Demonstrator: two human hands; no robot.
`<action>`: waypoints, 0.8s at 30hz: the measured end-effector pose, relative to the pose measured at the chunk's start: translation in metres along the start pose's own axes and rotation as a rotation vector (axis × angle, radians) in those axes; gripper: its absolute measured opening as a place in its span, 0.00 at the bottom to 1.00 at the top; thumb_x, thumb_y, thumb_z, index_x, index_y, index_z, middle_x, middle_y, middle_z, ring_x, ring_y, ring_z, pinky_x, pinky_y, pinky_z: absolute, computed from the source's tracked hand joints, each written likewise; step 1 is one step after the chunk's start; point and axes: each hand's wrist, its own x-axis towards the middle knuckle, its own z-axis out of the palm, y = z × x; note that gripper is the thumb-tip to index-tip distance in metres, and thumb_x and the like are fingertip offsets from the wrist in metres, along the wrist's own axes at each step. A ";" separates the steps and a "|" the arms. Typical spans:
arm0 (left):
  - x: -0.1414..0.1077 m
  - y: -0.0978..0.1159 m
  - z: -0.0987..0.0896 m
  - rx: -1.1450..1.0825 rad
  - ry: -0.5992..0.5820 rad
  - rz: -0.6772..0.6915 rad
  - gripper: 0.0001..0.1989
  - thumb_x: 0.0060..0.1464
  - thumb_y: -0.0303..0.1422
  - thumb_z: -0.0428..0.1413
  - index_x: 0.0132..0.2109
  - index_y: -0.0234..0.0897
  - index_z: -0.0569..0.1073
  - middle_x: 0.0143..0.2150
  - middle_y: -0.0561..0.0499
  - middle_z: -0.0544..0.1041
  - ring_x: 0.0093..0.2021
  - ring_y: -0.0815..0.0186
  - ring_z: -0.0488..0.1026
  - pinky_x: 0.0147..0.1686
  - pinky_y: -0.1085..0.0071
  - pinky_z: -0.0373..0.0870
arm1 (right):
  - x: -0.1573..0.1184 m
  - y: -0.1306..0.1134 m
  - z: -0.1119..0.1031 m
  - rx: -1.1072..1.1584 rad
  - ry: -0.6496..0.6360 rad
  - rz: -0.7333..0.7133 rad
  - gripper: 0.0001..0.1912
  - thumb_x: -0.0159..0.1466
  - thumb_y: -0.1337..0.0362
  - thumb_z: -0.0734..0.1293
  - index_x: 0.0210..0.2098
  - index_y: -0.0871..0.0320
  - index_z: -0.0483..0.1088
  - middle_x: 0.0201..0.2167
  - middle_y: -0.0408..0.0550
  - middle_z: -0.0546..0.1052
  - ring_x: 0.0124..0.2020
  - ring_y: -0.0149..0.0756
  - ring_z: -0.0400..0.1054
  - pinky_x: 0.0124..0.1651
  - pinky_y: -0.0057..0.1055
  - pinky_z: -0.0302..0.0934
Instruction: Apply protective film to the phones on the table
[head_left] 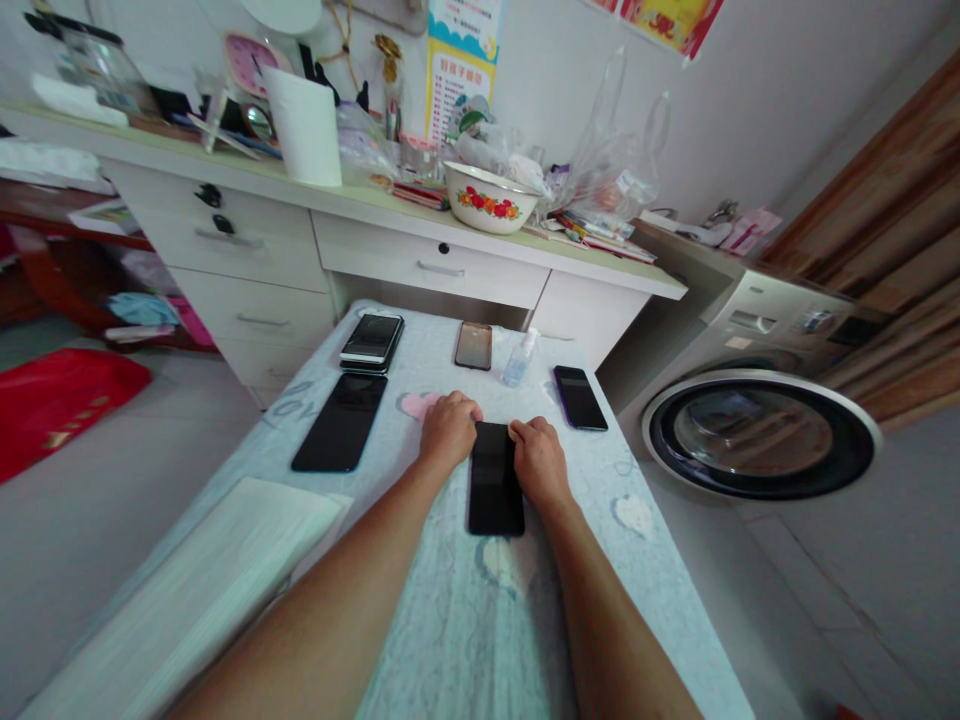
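Observation:
A black smartphone (496, 490) lies screen up near the middle of the cloth-covered table (465, 620). My left hand (450, 432) is closed at its upper left corner, fingers curled. On the upper right edge, my right hand (541, 462) grips with the thumb against the side. Beyond the hands are a brownish phone case (473, 346) and a small clear spray bottle (520, 358). Another dark phone with a purple edge (580, 398) rests to the right. Over to the left lie a large black phone (341, 423) and a stack of phones (372, 341).
A long pale folded item (202, 600) lies along the table's left side. Behind stands a white desk (480, 265) bearing a flowered bowl (491, 197), a paper roll (304, 128) and plastic bags (615, 175). A washing machine (739, 320) with its round door (761, 435) open is at right.

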 end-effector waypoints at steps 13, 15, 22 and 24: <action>0.000 0.001 0.002 0.041 0.019 0.018 0.14 0.53 0.21 0.49 0.32 0.40 0.77 0.39 0.49 0.75 0.43 0.62 0.71 0.45 0.67 0.65 | -0.001 0.002 -0.001 0.116 -0.030 -0.182 0.15 0.67 0.71 0.58 0.41 0.54 0.76 0.35 0.49 0.70 0.41 0.36 0.62 0.44 0.28 0.53; 0.000 0.001 0.001 0.037 0.020 0.010 0.14 0.52 0.21 0.49 0.32 0.40 0.77 0.39 0.49 0.75 0.43 0.62 0.71 0.46 0.67 0.65 | -0.002 0.001 -0.002 0.132 -0.044 -0.215 0.15 0.65 0.72 0.59 0.42 0.54 0.76 0.35 0.48 0.70 0.40 0.36 0.62 0.45 0.28 0.54; 0.000 0.001 0.002 0.032 0.023 0.008 0.14 0.53 0.21 0.49 0.32 0.39 0.77 0.38 0.49 0.75 0.43 0.63 0.71 0.46 0.67 0.65 | -0.002 0.000 -0.002 0.074 0.008 -0.162 0.15 0.66 0.72 0.59 0.42 0.55 0.76 0.35 0.49 0.70 0.40 0.37 0.61 0.45 0.29 0.54; 0.000 0.001 0.002 0.034 0.027 0.013 0.14 0.53 0.21 0.49 0.32 0.39 0.77 0.38 0.49 0.75 0.43 0.63 0.71 0.45 0.67 0.65 | 0.000 0.000 0.000 0.047 0.031 -0.138 0.14 0.68 0.69 0.58 0.41 0.55 0.75 0.36 0.50 0.70 0.40 0.37 0.61 0.45 0.29 0.53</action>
